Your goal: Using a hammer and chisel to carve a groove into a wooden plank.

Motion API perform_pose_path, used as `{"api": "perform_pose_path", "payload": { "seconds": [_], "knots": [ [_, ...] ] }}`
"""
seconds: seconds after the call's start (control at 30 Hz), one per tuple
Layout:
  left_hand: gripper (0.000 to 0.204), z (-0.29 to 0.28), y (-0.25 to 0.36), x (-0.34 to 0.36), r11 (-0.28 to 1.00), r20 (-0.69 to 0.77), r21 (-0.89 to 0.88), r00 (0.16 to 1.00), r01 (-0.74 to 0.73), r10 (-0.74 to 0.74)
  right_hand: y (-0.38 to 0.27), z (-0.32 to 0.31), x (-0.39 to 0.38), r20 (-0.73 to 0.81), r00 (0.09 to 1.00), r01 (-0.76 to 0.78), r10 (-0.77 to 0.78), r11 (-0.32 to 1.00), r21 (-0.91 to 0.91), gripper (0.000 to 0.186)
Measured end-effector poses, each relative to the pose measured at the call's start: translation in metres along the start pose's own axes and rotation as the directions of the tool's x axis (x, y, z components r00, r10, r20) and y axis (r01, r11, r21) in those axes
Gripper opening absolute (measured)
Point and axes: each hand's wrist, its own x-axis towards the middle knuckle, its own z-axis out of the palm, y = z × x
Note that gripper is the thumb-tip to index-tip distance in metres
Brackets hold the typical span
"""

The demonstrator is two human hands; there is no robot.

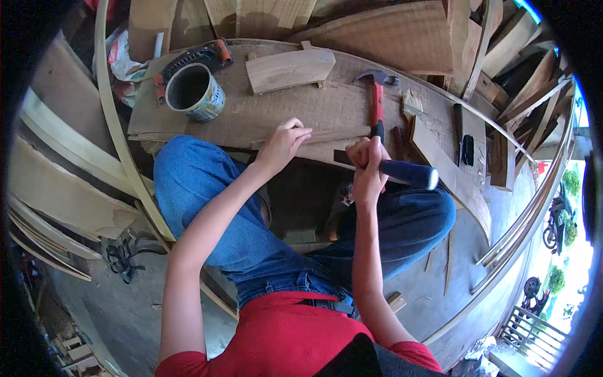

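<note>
My left hand (284,146) is closed over a thin wooden strip (336,134) at the bench's near edge, its fingertips pinched together. In my right hand (367,164) is a chisel with a thick dark blue handle (405,173). The handle points right, and a dark flat blade (342,157) shows on the other side of the fist. Just beyond that hand lies a claw hammer (377,103) with a red and black handle, its head pointing away from me. The strip's right end meets the hammer's grip.
On the wooden bench (239,116) stand a tin can (200,94) and a wooden block (292,70). A black and orange tool (195,58) lies behind the can. A curved board (449,166) leans at the right. Boards crowd the back and left; black straps (125,257) lie on the floor.
</note>
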Motion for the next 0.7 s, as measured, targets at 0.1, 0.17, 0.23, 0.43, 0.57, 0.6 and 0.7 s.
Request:
{"api": "perform_pose_path", "payload": {
  "seconds": [0.1, 0.17, 0.23, 0.43, 0.57, 0.6, 0.7],
  "knots": [
    [0.017, 0.001, -0.001, 0.001, 0.991, -0.032, 0.132, 0.999, -0.018, 0.023, 0.015, 0.005, 0.008, -0.002, 0.999, 0.032, -0.032, 0.996, -0.085, 0.044],
    [0.023, 0.002, 0.003, 0.001, 0.991, -0.054, 0.126, 0.998, -0.034, 0.041, 0.023, 0.008, 0.012, -0.003, 0.999, 0.043, -0.044, 0.99, -0.132, 0.047],
    [0.025, -0.002, 0.002, -0.001, 0.991, -0.05, 0.127, 0.998, -0.039, 0.046, 0.029, 0.015, 0.014, 0.004, 0.998, 0.069, -0.069, 0.996, -0.051, 0.049],
    [0.027, -0.001, -0.004, -0.001, 0.999, -0.015, 0.026, 0.999, 0.045, -0.045, 0.043, 0.03, 0.025, -0.029, 0.998, 0.065, -0.064, 0.998, 0.028, 0.05],
    [0.025, 0.0, -0.004, 0.001, 0.998, -0.03, 0.016, 0.997, 0.066, -0.065, 0.044, 0.037, 0.029, -0.03, 0.999, 0.032, -0.032, 0.999, 0.003, 0.049],
    [0.025, 0.0, -0.004, 0.001, 0.997, -0.033, 0.011, 0.997, 0.072, -0.071, 0.045, 0.037, 0.028, -0.031, 0.999, 0.039, -0.04, 0.999, -0.017, 0.049],
    [0.024, -0.002, -0.003, 0.001, 0.996, -0.021, -0.01, 0.995, 0.093, -0.093, 0.047, 0.037, 0.029, -0.027, 0.998, 0.05, -0.051, 0.998, -0.031, 0.048]
  ]
}}
